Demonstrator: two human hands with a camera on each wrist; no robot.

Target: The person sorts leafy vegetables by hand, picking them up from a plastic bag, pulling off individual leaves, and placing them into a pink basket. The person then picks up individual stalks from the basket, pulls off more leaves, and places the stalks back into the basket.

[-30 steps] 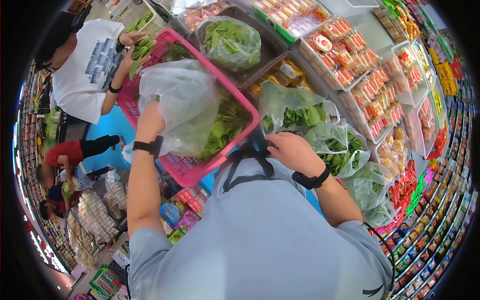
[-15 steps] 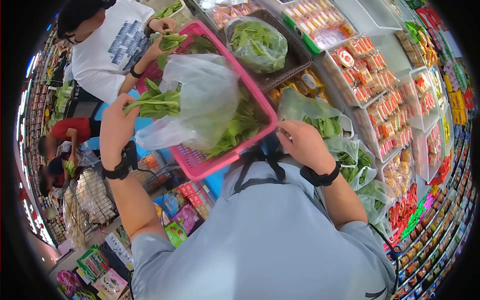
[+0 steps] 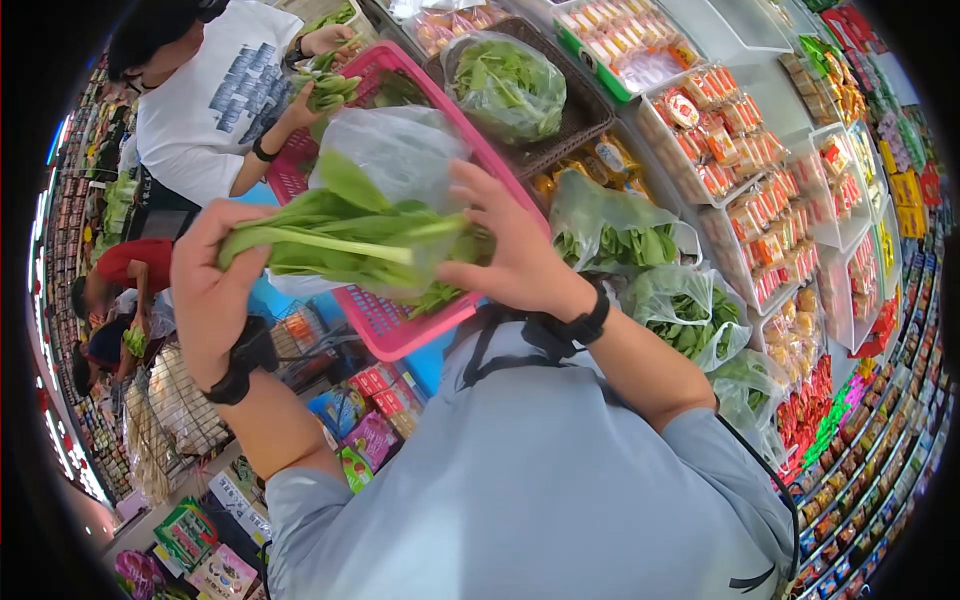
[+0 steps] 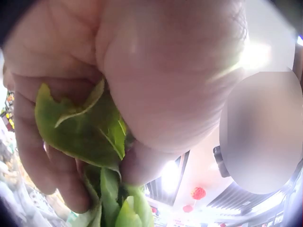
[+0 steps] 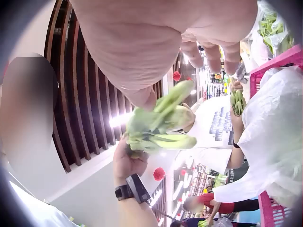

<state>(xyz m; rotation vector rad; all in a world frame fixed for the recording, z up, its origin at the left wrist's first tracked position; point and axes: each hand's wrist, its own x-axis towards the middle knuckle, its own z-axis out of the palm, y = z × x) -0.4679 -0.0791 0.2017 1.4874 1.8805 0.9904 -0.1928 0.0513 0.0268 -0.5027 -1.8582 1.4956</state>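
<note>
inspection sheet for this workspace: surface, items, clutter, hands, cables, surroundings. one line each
Surface: pink basket with loose greens inside; its support is hidden.
Items: held greens in front of a clear bag draped in the basket; whether the bag holds anything, cannot tell.
Clutter: bagged greens and wrapped snacks beside the basket.
Left hand: grips the held greens at one end.
Right hand: fingers spread at the other end; contact unclear.
Cables: black cord by the right sleeve; where it leads, cannot tell.
Surroundings: person in white holding leaves at the basket; packed shelves beyond the snacks.
</note>
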